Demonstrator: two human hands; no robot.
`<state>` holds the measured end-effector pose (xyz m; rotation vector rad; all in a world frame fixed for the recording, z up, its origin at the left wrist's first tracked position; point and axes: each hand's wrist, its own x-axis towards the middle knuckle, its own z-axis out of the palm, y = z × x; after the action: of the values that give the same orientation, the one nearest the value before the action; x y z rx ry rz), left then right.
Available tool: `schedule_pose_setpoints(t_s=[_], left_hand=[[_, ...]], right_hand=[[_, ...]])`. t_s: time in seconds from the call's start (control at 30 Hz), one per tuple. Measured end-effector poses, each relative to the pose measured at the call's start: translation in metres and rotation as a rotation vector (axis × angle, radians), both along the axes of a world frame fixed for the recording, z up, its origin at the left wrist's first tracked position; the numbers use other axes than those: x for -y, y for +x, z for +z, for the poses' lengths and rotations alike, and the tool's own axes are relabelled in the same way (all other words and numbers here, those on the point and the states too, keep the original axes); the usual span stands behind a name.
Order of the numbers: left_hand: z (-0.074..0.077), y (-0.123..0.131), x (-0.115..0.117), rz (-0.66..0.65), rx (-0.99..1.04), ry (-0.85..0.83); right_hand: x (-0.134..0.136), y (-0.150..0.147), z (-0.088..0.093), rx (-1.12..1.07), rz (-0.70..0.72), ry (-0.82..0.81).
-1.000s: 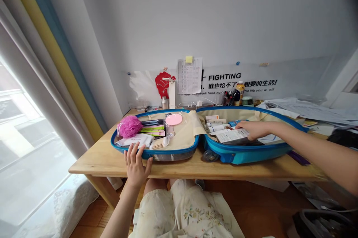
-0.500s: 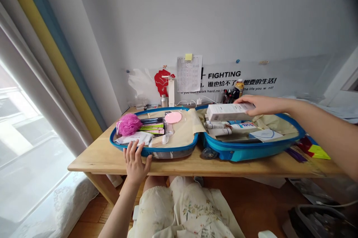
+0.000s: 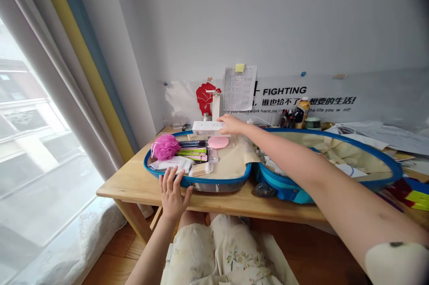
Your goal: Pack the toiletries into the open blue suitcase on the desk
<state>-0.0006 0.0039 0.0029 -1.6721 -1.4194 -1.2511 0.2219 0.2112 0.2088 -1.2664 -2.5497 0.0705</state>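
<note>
An open blue suitcase [image 3: 217, 182] lies flat on the wooden table, its two halves side by side. My right hand [image 3: 233, 124] grips one end of a white box [image 3: 206, 127] above the back of the left half. My left hand [image 3: 176, 191] rests on that half's front rim with fingers spread. Inside it are a pink bath puff [image 3: 165, 147], a white packet [image 3: 174, 164], cotton swabs [image 3: 201, 169], green and pink packets [image 3: 194, 154] and a pink oval item [image 3: 218, 142]. My right forearm hides much of the right half.
Behind the suitcase stand a yellow-capped bottle [image 3: 302, 111], pens [image 3: 286, 118] and a white lamp-like stand [image 3: 216, 105]. Papers [image 3: 372, 135] spread over the table's right side. A curtain [image 3: 83, 66] hangs at the left, and the wall [image 3: 268, 21] rises behind the table.
My right hand has carried the white box left, from over the right half to over the left half. My left hand stays on the rim. The view has turned slightly left.
</note>
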Motion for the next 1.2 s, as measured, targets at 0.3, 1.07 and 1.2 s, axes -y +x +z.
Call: schedule_pose_setpoints(t_s=[0.3, 1.07, 1.2], left_hand=[[0.000, 0.002, 0.001, 0.031, -0.014, -0.007], [-0.002, -0.001, 0.000, -0.004, 0.005, -0.006], [-0.001, 0.000, 0.001, -0.001, 0.003, -0.008]], right_hand=[[-0.020, -0.093, -0.036, 0.013, 0.093, 0.042], [-0.017, -0.009, 0.016, -0.009, 0.084, -0.145], [-0.012, 0.098, 0.035, 0.048, -0.071, -0.297]])
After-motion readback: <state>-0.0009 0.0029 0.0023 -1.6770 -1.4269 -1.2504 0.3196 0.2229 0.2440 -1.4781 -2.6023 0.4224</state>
